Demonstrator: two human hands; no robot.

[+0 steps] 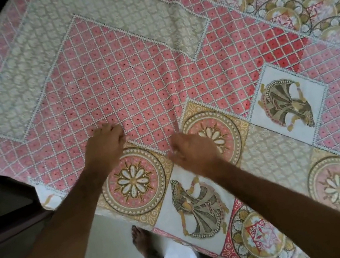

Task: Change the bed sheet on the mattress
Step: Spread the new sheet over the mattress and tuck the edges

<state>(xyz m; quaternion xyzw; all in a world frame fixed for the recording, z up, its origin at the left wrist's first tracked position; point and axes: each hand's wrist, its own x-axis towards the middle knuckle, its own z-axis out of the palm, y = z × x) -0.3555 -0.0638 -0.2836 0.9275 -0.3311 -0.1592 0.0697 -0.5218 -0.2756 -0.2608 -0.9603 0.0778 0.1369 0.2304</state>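
A patterned bed sheet (134, 85) covers the whole mattress, which is hidden beneath it. It has a pink lattice, beige panels, flower medallions and dancer figures. My left hand (105, 148) lies on the pink lattice near the bed's near edge, its fingers curled down into the cloth. A short way to its right, my right hand (193, 151) sits beside a flower medallion with curled fingers pinching the sheet. Creases fan out across the fabric from between the two hands.
The sheet's edge hangs over the near side of the bed onto a pale tiled floor (109, 253). My bare foot (142, 240) stands close to that edge. Dark furniture (5, 217) stands at the left beside the sheet's corner.
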